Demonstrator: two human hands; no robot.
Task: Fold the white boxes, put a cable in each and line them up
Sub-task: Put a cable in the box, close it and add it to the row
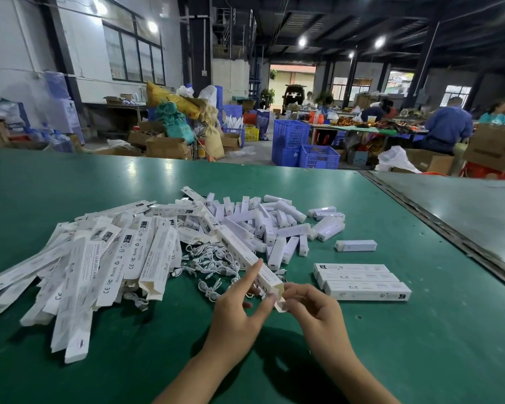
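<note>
A long white box (239,252) lies slanted from the pile toward me, its near end between my hands. My left hand (239,304) holds that end from the left, index finger stretched along its side. My right hand (312,307) pinches the small end flap at the box's tip. A heap of flat unfolded white boxes (99,266) spreads over the left of the green table (420,345). White cables (207,266) lie tangled just beyond my left hand. Three closed boxes (362,281) sit side by side in a row at the right.
A pile of small white lamp units (274,225) lies behind the cables, and one lies alone (356,245) at the right. A metal seam (438,223) divides this table from a grey one. Blue crates (298,147), cartons and seated people are beyond the far edge.
</note>
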